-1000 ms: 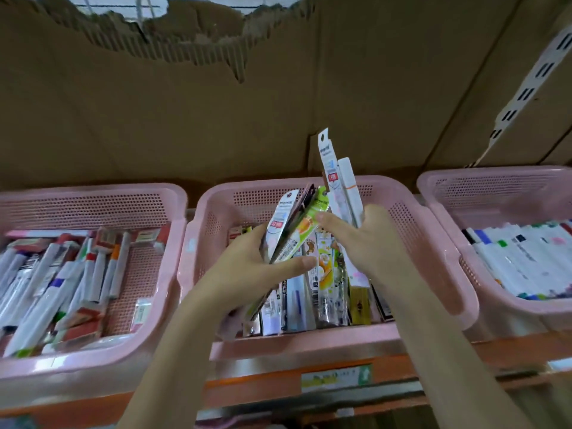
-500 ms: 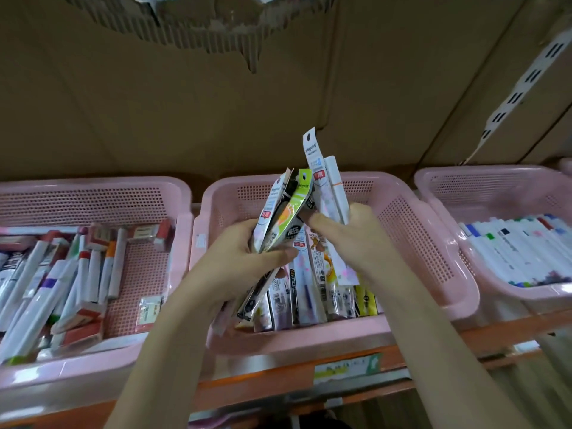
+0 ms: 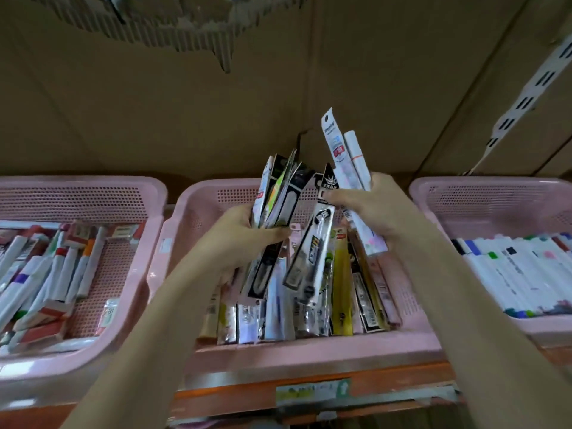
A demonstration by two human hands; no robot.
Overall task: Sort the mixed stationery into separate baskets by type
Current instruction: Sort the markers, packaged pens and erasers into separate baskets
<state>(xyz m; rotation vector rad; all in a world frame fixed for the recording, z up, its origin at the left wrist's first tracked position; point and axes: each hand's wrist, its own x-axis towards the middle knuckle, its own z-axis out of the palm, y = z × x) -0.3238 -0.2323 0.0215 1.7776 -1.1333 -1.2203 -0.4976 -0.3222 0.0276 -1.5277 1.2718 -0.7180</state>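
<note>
Since half a second ago the right hand (image 3: 376, 212) now also pinches a black packet (image 3: 312, 255), lifted above the middle basket (image 3: 309, 351). It clasps white packets (image 3: 346, 162) too. The left hand (image 3: 238, 239) grips a fanned bundle (image 3: 278, 193), fingers curled round it.

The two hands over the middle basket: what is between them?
In the head view, a black-and-white packet stands between the left hand and right hand, whose thumb touches it.

Print on the packets (image 3: 312, 261) is too blurred to read.
</note>
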